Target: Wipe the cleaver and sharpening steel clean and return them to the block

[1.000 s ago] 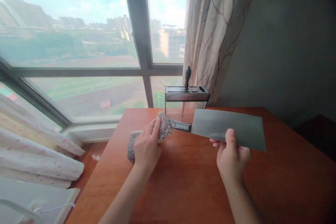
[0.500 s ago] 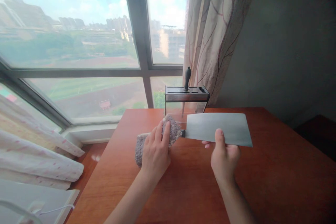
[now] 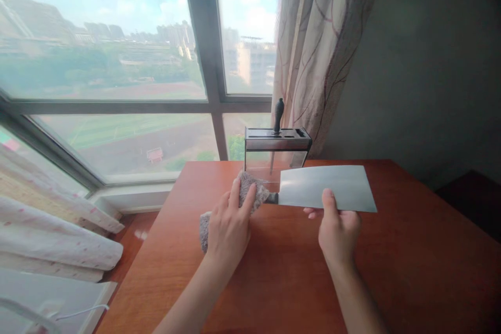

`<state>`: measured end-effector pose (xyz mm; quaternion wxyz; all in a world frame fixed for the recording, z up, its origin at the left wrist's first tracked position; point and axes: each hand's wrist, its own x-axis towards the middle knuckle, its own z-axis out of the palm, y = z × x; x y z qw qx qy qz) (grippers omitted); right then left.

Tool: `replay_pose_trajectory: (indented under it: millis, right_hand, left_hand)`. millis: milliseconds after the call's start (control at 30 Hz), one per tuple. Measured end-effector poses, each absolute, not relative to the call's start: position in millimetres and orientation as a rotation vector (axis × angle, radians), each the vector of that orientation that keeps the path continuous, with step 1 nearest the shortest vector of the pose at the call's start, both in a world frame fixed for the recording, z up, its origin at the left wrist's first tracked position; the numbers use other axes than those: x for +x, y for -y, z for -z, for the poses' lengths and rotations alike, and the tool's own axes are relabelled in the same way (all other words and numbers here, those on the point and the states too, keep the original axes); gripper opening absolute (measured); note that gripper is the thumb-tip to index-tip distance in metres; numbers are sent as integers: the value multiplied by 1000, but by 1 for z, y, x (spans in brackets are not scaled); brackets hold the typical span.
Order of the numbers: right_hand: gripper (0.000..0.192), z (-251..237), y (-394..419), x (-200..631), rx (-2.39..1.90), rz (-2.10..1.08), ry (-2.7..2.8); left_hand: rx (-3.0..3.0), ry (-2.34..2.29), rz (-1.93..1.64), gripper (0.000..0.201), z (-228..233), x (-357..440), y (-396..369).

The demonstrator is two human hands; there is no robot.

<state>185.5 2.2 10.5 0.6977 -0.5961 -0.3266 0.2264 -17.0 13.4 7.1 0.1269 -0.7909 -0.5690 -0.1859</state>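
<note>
A cleaver [image 3: 321,182] with a broad grey blade is held level above the table, its blade pointing right. My right hand [image 3: 340,232] pinches the blade's lower edge near the far end, thumb on the near face and fingers behind. My left hand [image 3: 230,224] is closed around a fuzzy grey cloth [image 3: 252,190] wrapped over the cleaver's handle. Only a short dark piece of the handle [image 3: 272,198] shows between cloth and blade. The rest of the cloth hangs down to the left of my left hand.
A knife block [image 3: 278,142] with a metal top and clear body stands at the table's back edge, one dark-handled tool [image 3: 278,115] upright in it. The wooden table [image 3: 282,282] spreads beneath my hands. Windows, a curtain [image 3: 313,36] and a dark wall surround it.
The cloth and my left fingers have shifted slightly left along the handle. The blade has tilted a little, its right end higher. My right hand keeps its grip on the blade.
</note>
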Motion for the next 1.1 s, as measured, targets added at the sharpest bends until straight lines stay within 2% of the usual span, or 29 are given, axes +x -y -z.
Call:
replay_pose_trajectory:
  millis: [233, 500, 667, 1100]
  right_hand:
    - [52, -20, 4, 176, -1394, -476, 826]
    - [55, -18, 3, 172, -1435, -485, 847]
    - [54, -20, 4, 179, -1446, -468, 791]
    - [53, -17, 5, 174, -1423, -496, 766]
  left_hand:
    - [-2226, 1659, 467, 56, -9, -12, -16]
    - [-2305, 1489, 611, 55, -8, 9, 1]
    - [-2266, 1598, 533, 48, -6, -10, -16]
    - [-2469, 1271, 776, 60, -13, 6, 9]
